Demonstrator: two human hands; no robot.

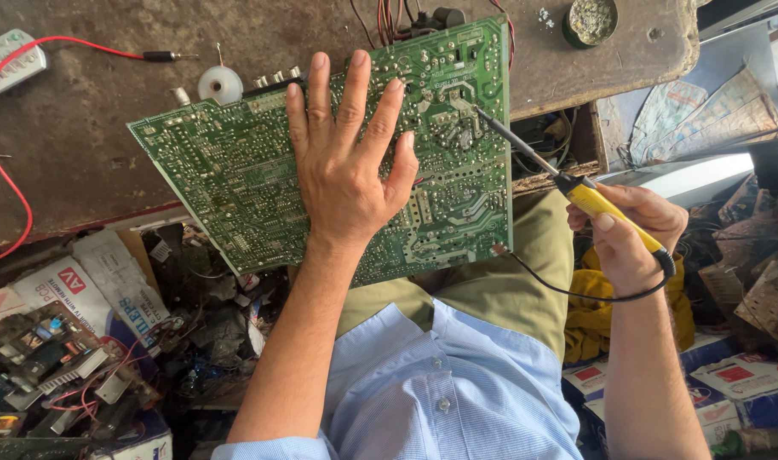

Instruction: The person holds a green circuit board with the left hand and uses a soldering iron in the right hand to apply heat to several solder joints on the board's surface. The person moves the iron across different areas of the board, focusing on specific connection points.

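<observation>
Board: a large green circuit board [235, 179] lay solder side up, tilted, its far edge on the brown worktop [82, 128] and its near edge out over the person's lap.
Left hand: the left hand [348, 166] lay flat on the middle of the board, fingers [319, 85] spread wide, pressing it steady.
Right hand: the right hand [631, 238] gripped a yellow-handled soldering iron [597, 203], fingers curled shut around the handle, thumb on top.
Iron tip: the tip met a joint in the board's upper right area; whether solder was flowing could not be told.
Progress: judged to be in the middle of soldering; one joint under the tip, most of the board showing no sign of fresh work, so how many joints were done or left could not be read.
Cord: the iron's black cord [576, 294] looped under the wrist toward the board's near corner, liable to snag.
Worktop items: a white solder spool [221, 83] just beyond the board's far edge, a round tin [591, 20] at the far right, a red lead with black plug [159, 56], red wires [389, 17] running from the board's top edge.
Surroundings: loose electronics and cartons [65, 358] on the floor to the left, printed boxes [738, 375] to the right.
Obstruction: the spread hand covered the board's centre, leaving only the right strip free for the iron.
</observation>
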